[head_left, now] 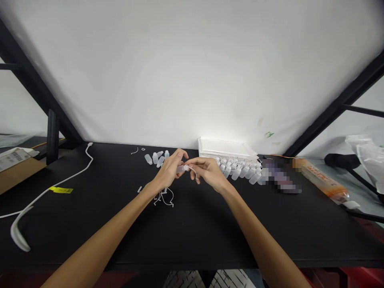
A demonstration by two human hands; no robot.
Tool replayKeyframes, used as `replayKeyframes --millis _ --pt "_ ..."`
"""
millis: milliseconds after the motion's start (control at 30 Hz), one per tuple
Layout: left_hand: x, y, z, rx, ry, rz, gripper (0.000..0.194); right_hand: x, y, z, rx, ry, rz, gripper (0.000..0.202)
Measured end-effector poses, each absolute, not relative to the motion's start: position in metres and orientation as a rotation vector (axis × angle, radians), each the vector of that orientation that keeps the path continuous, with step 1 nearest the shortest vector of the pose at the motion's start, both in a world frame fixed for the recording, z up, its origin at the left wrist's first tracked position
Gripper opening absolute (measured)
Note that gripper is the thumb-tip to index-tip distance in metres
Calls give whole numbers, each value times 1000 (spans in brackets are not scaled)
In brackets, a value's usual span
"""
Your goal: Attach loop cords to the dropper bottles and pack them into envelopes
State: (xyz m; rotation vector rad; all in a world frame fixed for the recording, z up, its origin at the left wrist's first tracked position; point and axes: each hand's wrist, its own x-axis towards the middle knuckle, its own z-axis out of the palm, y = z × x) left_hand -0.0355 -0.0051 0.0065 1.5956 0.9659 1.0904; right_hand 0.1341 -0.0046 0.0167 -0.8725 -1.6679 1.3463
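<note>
In the head view, our left grip [171, 170] is clamped on a small translucent bottle [181, 169]. The fingers of our right grip [210, 170] are bent in at its neck, beside a thin white strip [193, 172]; we cannot tell whether they pinch it. We judge that the bottle, small and smooth-looking, could twist out of the left fingertips if the right side pulled hard, and that the strip could spring away if poorly held. A sideways swing of the right grip could scatter the bottle group [240, 171] just to its right.

The held bottle lies between our two grips, its neck toward the right one. Loose strips [168, 196] lie nearer us than the left grip, on the black surface [192, 232]; loose bottles [155, 158] sit beyond it, to its left. A white stack [225, 148] stands beyond the right grip.
</note>
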Motion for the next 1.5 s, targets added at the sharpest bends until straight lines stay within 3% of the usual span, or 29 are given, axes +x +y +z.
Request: replayKeyframes --millis 633,1000,1500 --pt "-32 -2 7 1374 934 1011 40 127 -3 7 -765 -1608 1333 23" --pt "-32 -4 13 1411 1046 950 48 134 -10 13 -896 -1981 786 19" --pt "-34 -4 10 1558 1088 1025 46 139 -3 9 -870 -1889 1129 25"
